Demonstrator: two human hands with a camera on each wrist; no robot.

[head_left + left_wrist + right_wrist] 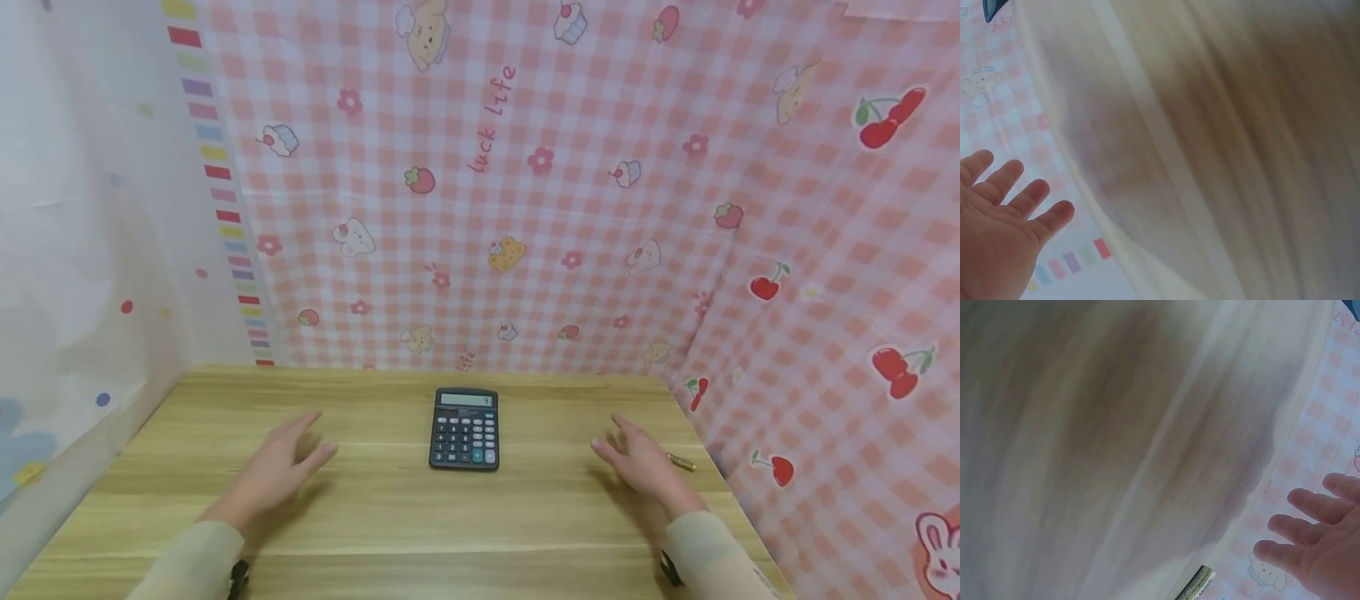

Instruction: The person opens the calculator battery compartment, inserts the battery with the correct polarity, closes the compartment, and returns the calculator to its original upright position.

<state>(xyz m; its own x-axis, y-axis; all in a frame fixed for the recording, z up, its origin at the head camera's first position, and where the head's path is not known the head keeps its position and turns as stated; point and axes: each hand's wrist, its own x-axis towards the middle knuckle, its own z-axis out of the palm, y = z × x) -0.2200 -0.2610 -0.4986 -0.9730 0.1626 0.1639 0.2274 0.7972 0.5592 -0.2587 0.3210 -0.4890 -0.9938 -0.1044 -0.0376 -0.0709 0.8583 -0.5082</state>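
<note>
Head view, calculator (464, 428): lay face up on the wood-grain tabletop (390, 521), between the two hands and apart from both; its display (463, 400) showed what looked like a 4 at the right end, and one teal key (477, 456) stood among dark and pale ones.
Left hand (276, 467): reached forward on the calculator's left, fingers extended, thumb held away from them; the left wrist view showed four fingers spread.
Right hand (639, 460): reached forward on the calculator's right, thumb and fingers parted; the right wrist view showed its fingers likewise spread.
Interval between hands: wide; whether either touched the wood could not be told.
Gold-coloured cylinder (681, 462): lay just beside the right hand, on its outer side, near the tabletop's right edge; its lettering was too small to read.
Sleeves (191, 554): pale, with a dark band (238, 577) at the left wrist.
Rear cloth (465, 217): pink-and-white check, printed with cupcakes, strawberries and "luck life".
Right cloth (825, 196): checked, with cherries.
Left cloth (67, 275): white, with coloured dots.
</note>
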